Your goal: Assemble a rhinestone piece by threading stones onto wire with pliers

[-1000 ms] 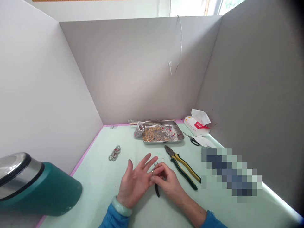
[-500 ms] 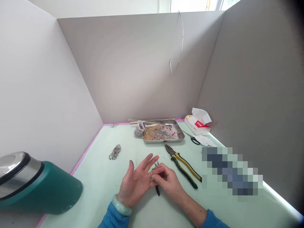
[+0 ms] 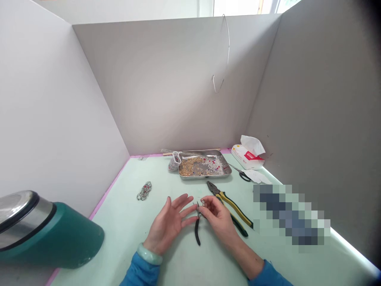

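My left hand (image 3: 171, 224) is palm up with its fingers spread and holds nothing. A pale bangle (image 3: 149, 254) circles that wrist. To its right, my right hand (image 3: 219, 217) pinches a small shiny piece (image 3: 203, 202) between thumb and fingers; its exact shape is too small to tell. Small black-handled pliers (image 3: 197, 232) lie on the table between my hands, their tips near my left fingertips. Behind my right hand lie large pliers (image 3: 235, 206) with green and yellow handles. A small heap of beaded chain (image 3: 144, 191) rests farther left.
A metal tray (image 3: 205, 177) of gold, clear and red beads stands at the back, beside a small bag (image 3: 173, 163). Scissors (image 3: 244, 176) and a tissue pack (image 3: 247, 157) are right of it. A green bottle (image 3: 71, 236) lies at left; grey panels surround the table.
My right hand has moved right, away from my left hand, with the small piece in its fingers. My left hand has shifted slightly left, and more of the small pliers shows.
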A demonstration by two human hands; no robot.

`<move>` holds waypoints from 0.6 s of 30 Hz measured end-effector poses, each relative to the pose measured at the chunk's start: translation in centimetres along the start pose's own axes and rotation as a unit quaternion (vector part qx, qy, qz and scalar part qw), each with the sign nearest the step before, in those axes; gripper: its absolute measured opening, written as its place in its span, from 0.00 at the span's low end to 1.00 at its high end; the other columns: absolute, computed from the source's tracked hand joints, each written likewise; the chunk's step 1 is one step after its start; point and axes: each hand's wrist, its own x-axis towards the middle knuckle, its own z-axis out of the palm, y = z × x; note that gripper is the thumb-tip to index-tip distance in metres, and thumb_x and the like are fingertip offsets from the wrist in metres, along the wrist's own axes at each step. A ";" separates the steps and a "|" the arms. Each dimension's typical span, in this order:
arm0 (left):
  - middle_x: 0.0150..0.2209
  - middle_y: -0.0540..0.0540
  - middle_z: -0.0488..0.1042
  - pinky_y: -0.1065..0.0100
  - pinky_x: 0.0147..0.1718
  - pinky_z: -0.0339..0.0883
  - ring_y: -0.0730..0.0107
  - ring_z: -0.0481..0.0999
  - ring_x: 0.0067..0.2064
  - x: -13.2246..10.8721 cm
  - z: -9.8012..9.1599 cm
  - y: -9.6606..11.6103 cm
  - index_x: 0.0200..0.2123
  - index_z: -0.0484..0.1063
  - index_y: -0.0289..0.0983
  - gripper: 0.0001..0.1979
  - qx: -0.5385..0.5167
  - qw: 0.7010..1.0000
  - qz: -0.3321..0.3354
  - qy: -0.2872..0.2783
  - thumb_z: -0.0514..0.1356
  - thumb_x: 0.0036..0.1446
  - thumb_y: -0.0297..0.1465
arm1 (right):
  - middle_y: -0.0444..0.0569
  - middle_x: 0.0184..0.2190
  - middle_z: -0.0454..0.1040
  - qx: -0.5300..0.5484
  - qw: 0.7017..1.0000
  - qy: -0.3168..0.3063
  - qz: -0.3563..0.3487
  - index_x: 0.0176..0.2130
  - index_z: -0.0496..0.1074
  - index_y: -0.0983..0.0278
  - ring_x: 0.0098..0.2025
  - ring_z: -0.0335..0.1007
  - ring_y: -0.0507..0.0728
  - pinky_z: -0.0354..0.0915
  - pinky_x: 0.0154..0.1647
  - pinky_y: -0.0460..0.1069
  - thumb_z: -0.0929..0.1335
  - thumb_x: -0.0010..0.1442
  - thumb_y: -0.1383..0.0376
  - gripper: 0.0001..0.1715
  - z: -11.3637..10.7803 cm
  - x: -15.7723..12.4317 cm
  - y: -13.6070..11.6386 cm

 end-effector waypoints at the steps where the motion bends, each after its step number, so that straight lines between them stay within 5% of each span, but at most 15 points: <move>1: 0.56 0.34 0.64 0.52 0.51 0.60 0.51 0.68 0.53 0.2 -0.4 0.0 0.47 0.70 0.32 0.23 0.028 0.999 0.010 0.036 0.50 0.60 0.44 | 0.43 0.28 0.65 -0.054 0.998 -0.003 -0.022 0.38 0.67 0.63 0.27 0.61 0.51 0.62 0.30 0.46 0.67 0.55 0.61 0.11 0.0 0.1 0.1; 5: 0.47 0.37 0.71 0.59 0.42 0.67 0.63 0.74 0.39 0.7 -1.6 -0.4 0.41 0.72 0.32 0.16 0.142 0.977 0.066 0.147 0.57 0.57 0.39 | 0.48 0.35 0.69 -0.245 0.962 -0.076 -0.097 0.47 0.68 0.63 0.31 0.66 0.53 0.63 0.34 0.48 0.65 0.55 0.70 0.18 0.5 0.2 0.7; 8: 0.42 0.39 0.72 0.63 0.36 0.69 0.69 0.73 0.33 0.8 -2.1 -0.5 0.38 0.72 0.32 0.15 0.220 0.948 0.098 0.209 0.61 0.53 0.38 | 0.49 0.35 0.72 -0.323 0.937 -0.084 -0.103 0.43 0.70 0.63 0.34 0.69 0.56 0.63 0.35 0.50 0.63 0.58 0.70 0.12 0.4 0.0 1.2; 13: 0.33 0.44 0.73 0.68 0.28 0.66 0.74 0.69 0.25 1.2 -3.0 -0.5 0.35 0.71 0.33 0.14 0.359 0.896 0.124 0.231 0.59 0.51 0.39 | 0.48 0.35 0.73 -0.351 0.927 -0.061 -0.115 0.39 0.70 0.63 0.35 0.70 0.56 0.63 0.36 0.49 0.61 0.61 0.69 0.09 -0.6 -0.3 1.4; 15: 0.29 0.47 0.73 0.69 0.27 0.63 0.74 0.67 0.23 1.3 -3.2 -1.0 0.34 0.72 0.34 0.13 0.472 0.844 0.140 0.213 0.58 0.52 0.38 | 0.48 0.35 0.73 -0.351 0.927 -0.045 -0.122 0.39 0.70 0.63 0.35 0.71 0.55 0.62 0.36 0.48 0.61 0.61 0.69 0.09 -0.8 -0.3 1.4; 18: 0.31 0.46 0.73 0.69 0.30 0.63 0.72 0.68 0.27 1.3 -2.7 -2.2 0.35 0.74 0.36 0.11 0.653 0.721 0.173 0.154 0.56 0.54 0.35 | 0.48 0.36 0.73 -0.357 0.924 -0.016 -0.133 0.39 0.70 0.63 0.36 0.71 0.55 0.62 0.36 0.48 0.60 0.62 0.68 0.10 -1.0 -0.3 1.5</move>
